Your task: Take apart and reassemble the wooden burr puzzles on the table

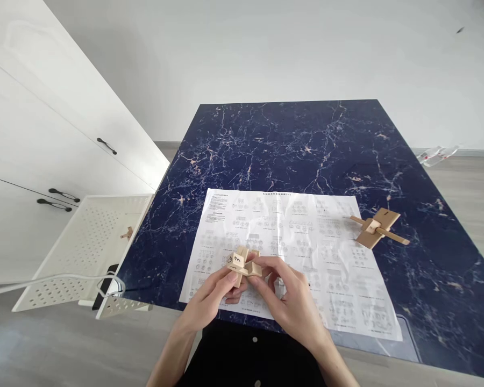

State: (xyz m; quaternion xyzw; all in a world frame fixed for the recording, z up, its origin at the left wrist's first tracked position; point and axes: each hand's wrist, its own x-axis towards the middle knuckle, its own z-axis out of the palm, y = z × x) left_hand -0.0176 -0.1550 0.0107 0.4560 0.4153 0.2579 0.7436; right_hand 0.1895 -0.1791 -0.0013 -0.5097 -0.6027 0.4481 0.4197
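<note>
A wooden burr puzzle [242, 264] of interlocking notched blocks is between my two hands, above the near left part of a printed sheet. Black numbers, a 3 among them, show on its blocks. My left hand [214, 293] is closed around its left and lower side. With thumb and index finger, my right hand [284, 287] pinches a block at its right side. The fingers hide parts of the puzzle, so I cannot tell how all its blocks fit together. The white instruction sheet [298, 236], with rows of small diagrams, lies creased beneath my hands.
Another wooden puzzle of crossed flat pieces [377, 228] lies at the sheet's right edge. A dark blue marbled table [266, 145] holds everything. At left, a white perforated rack [68, 242] and a white cable [64, 278] adjoin the table, near a white cabinet [64, 129].
</note>
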